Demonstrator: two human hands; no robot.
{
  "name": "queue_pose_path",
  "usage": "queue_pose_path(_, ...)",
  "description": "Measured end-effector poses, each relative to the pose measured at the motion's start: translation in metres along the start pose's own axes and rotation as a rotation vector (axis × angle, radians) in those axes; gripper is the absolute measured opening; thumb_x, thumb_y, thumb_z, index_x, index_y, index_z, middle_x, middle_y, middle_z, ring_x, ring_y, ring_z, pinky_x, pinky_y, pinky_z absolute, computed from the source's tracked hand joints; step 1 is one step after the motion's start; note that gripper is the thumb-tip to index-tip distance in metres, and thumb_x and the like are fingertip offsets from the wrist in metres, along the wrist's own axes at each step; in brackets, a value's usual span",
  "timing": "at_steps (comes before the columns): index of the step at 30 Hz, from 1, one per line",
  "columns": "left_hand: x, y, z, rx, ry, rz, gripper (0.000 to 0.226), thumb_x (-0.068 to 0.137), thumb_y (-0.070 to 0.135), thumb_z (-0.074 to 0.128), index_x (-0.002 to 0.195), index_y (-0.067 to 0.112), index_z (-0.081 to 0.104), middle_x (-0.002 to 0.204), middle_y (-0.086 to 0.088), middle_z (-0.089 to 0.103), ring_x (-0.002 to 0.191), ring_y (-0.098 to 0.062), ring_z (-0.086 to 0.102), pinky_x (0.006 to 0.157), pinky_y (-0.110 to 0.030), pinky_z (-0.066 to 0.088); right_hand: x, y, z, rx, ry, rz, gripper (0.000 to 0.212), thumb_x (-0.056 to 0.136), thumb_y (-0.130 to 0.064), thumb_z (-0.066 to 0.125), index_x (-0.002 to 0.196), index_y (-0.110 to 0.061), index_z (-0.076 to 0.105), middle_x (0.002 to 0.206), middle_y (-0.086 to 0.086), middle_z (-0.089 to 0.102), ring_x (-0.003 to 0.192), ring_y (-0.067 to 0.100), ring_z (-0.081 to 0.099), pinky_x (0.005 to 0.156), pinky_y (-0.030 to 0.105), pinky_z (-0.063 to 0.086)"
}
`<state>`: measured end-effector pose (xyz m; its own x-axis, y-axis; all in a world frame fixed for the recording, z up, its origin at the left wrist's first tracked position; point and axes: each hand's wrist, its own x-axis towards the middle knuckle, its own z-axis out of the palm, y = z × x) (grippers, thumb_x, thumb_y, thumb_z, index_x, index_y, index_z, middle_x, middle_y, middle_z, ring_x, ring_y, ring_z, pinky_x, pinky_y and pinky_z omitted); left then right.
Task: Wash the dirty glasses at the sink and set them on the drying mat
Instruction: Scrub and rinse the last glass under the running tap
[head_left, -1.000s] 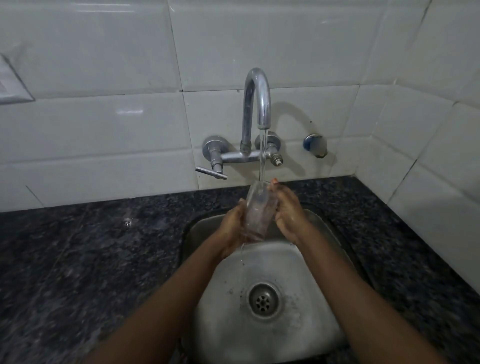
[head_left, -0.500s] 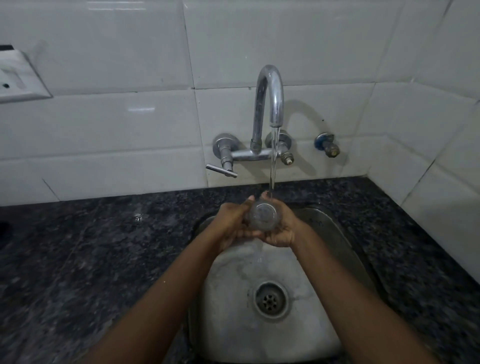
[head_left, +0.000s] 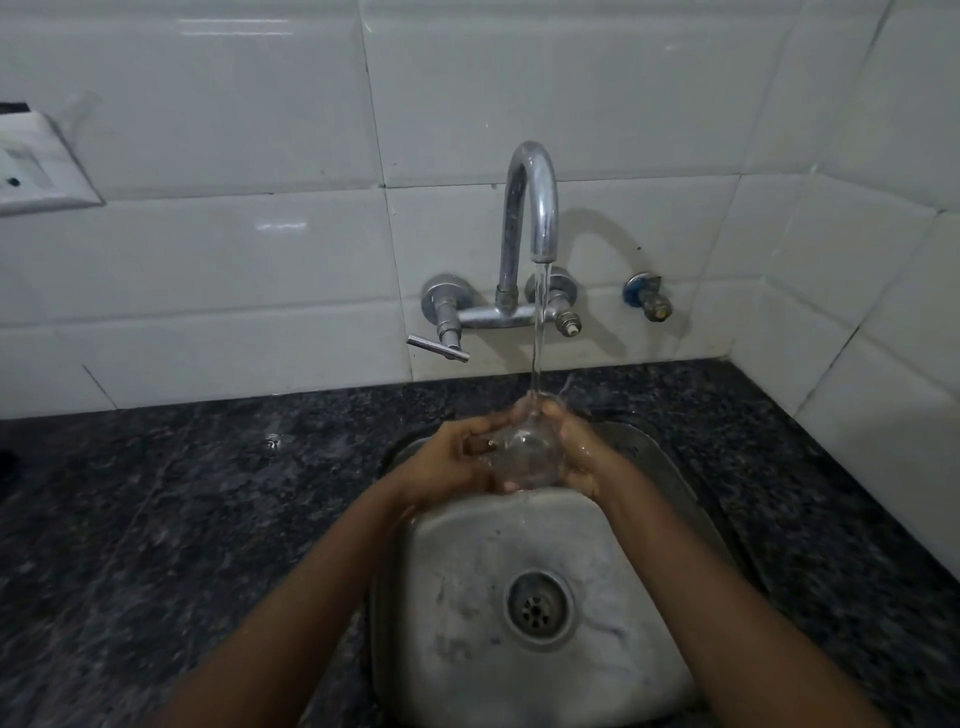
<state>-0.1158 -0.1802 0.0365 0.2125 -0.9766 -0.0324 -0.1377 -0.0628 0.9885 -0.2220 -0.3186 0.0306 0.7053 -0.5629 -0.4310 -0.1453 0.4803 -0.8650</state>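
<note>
Since the earlier frame the glass (head_left: 525, 457) has turned from upright to lying on its side, one end facing the camera. The left hand (head_left: 452, 462) and the right hand (head_left: 582, 457) both grip it with closed fingers, above the sink (head_left: 467, 597). Water from the tap (head_left: 532, 208) falls on it.

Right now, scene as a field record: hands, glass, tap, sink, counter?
left hand: gripping the glass from its left
right hand: gripping the glass from its right
glass: clear, held over the sink under the stream
tap: running, water hits the glass
sink: steel basin, drain uncovered
counter: dark speckled stone
drying mat: not in view
</note>
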Motion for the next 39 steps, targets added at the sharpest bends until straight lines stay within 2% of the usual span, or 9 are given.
queue_pose_path(3, -0.003, -0.001, -0.016, -0.052, 0.217, -0.112, 0.052, 0.078, -0.018, 0.058, 0.127, 0.000, 0.051, 0.095, -0.022, 0.067, 0.073, -0.013, 0.071, 0.069, -0.026, 0.059, -0.006, 0.001, -0.001, -0.464, 0.230, -0.389, 0.040, 0.076, -0.040, 0.073, 0.100, -0.023, 0.047, 0.105, 0.003, 0.059, 0.079, 0.014, 0.061, 0.049, 0.018, 0.046)
queue_pose_path(6, 0.007, 0.003, -0.029, -0.178, 0.610, -0.157, 0.020, 0.089, 0.011, 0.060, 0.097, -0.007, 0.060, 0.077, -0.021, 0.065, 0.054, -0.017, 0.067, 0.055, -0.026, 0.058, -0.011, 0.007, -0.004, -0.840, 0.294, -0.731, 0.042, 0.064, -0.035, 0.084, 0.093, -0.019, 0.058, 0.100, 0.004, 0.053, 0.087, 0.015, 0.052, 0.062, 0.010, 0.040)
queue_pose_path(9, 0.026, 0.014, -0.043, -0.081, 0.735, -0.210, 0.044, 0.089, 0.045, 0.054, 0.071, 0.005, 0.056, 0.064, -0.014, 0.059, 0.057, -0.024, 0.056, 0.060, -0.034, 0.050, -0.016, 0.010, 0.000, -0.851, 0.340, -0.876, 0.040, 0.058, -0.028, 0.088, 0.086, -0.010, 0.067, 0.099, 0.008, 0.052, 0.086, 0.014, 0.050, 0.063, 0.000, 0.035)
queue_pose_path(12, 0.047, 0.028, -0.043, 0.273, 0.781, -0.210, 0.053, 0.088, 0.054, 0.049, 0.070, 0.005, 0.056, 0.064, -0.012, 0.051, 0.065, -0.024, 0.049, 0.060, -0.031, 0.035, -0.019, 0.009, 0.002, -0.810, 0.379, -0.911, 0.039, 0.055, -0.027, 0.089, 0.085, -0.011, 0.069, 0.100, 0.011, 0.056, 0.088, 0.018, 0.056, 0.067, 0.009, 0.040)
queue_pose_path(23, 0.064, 0.038, -0.031, 0.923, 0.788, -0.105, 0.038, 0.098, 0.030, 0.040, 0.128, 0.007, 0.045, 0.106, -0.021, 0.065, 0.094, -0.039, 0.060, 0.077, -0.044, 0.049, -0.025, 0.005, 0.004, -0.742, 0.341, -0.924, 0.038, 0.053, -0.031, 0.090, 0.081, -0.018, 0.068, 0.096, 0.004, 0.059, 0.084, 0.010, 0.057, 0.065, 0.006, 0.043)
queue_pose_path(27, 0.038, 0.007, -0.016, 0.840, 0.731, -0.039, 0.054, 0.099, 0.034, 0.034, 0.149, 0.021, 0.017, 0.122, -0.018, 0.056, 0.105, -0.034, 0.057, 0.082, -0.047, 0.050, -0.035, 0.003, 0.005, -0.546, 0.288, -0.969, 0.036, 0.052, -0.040, 0.088, 0.076, -0.031, 0.062, 0.092, -0.001, 0.062, 0.085, 0.009, 0.062, 0.068, 0.012, 0.051)
queue_pose_path(31, 0.011, -0.024, 0.000, 0.529, 0.796, -0.041, 0.061, 0.096, 0.042, 0.037, 0.146, 0.010, 0.024, 0.143, -0.018, 0.044, 0.130, -0.032, 0.044, 0.106, -0.047, 0.039, -0.043, 0.006, 0.010, -0.409, 0.241, -0.919, 0.042, 0.048, -0.052, 0.084, 0.078, -0.032, 0.064, 0.095, 0.001, 0.065, 0.086, 0.018, 0.068, 0.069, 0.035, 0.060)
queue_pose_path(35, 0.031, 0.005, -0.012, 0.608, 0.888, -0.006, 0.070, 0.091, 0.045, 0.049, 0.145, 0.006, 0.025, 0.146, -0.017, 0.041, 0.133, -0.032, 0.041, 0.105, -0.040, 0.037, -0.040, 0.002, 0.018, -0.517, 0.357, -0.902, 0.038, 0.053, -0.040, 0.088, 0.076, -0.024, 0.063, 0.093, 0.007, 0.066, 0.079, 0.014, 0.064, 0.064, 0.016, 0.052)
queue_pose_path(39, 0.054, 0.035, -0.022, 0.878, 0.848, 0.007, 0.037, 0.095, 0.031, 0.048, 0.123, 0.007, 0.050, 0.109, -0.020, 0.066, 0.096, -0.034, 0.062, 0.075, -0.038, 0.048, -0.040, -0.013, 0.020, -0.613, 0.475, -0.882, 0.040, 0.056, -0.034, 0.088, 0.080, -0.023, 0.058, 0.097, 0.003, 0.057, 0.083, 0.010, 0.051, 0.058, 0.001, 0.035)
